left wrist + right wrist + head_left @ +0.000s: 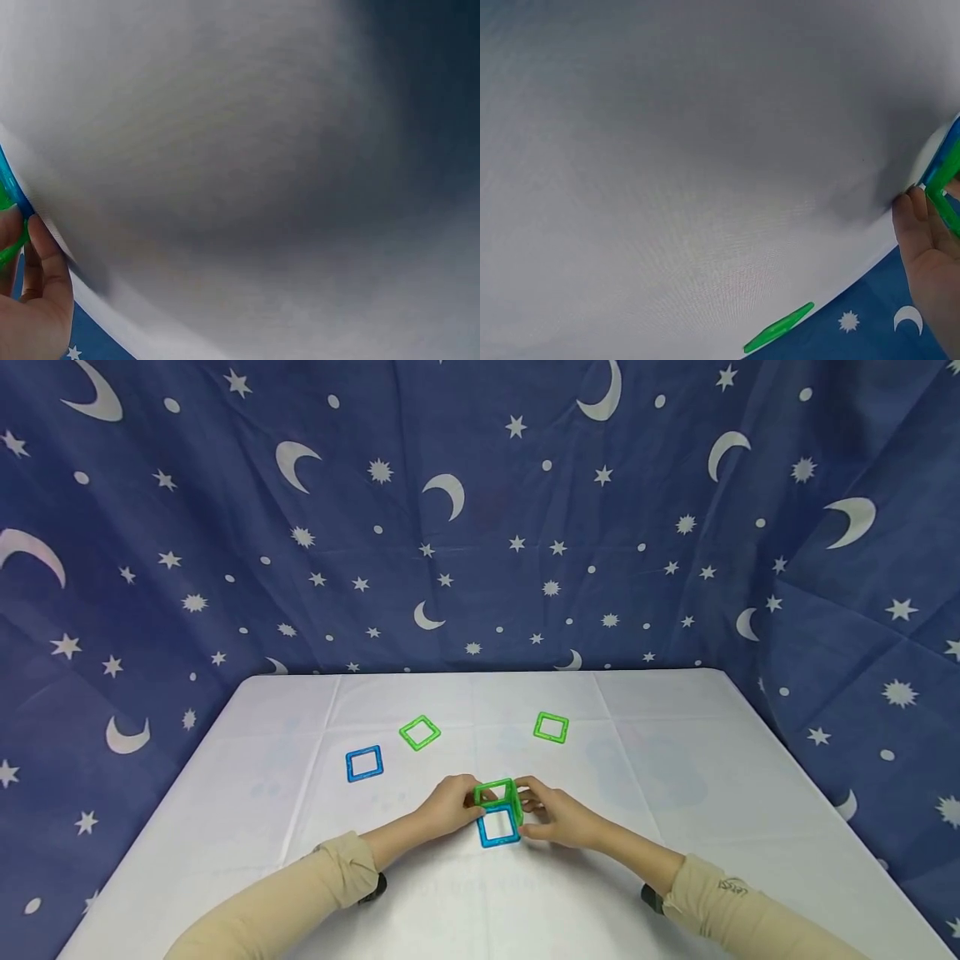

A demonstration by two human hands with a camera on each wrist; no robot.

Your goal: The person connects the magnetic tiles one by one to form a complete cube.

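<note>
Square see-through magnetic tiles are joined at angles near the table's front middle. Among them are an upper green tile (493, 783), a green side tile (517, 802) and a blue tile (498, 843) in front. My left hand (452, 806) grips the joined tiles from the left. In the left wrist view its thumb and fingers pinch a green edge beside a blue tile (10, 180). My right hand (562, 818) holds the right side, its index finger at the top edge and thumb by the blue tile's corner. The right wrist view shows its fingers against a green tile (943, 176).
Loose tiles lie flat farther back on the white table (675, 760): a blue square (348, 766) and a green square (408, 741) to the left, another green square (551, 740) to the right. A blue moon-and-star curtain (480, 577) hangs behind the table and along its sides.
</note>
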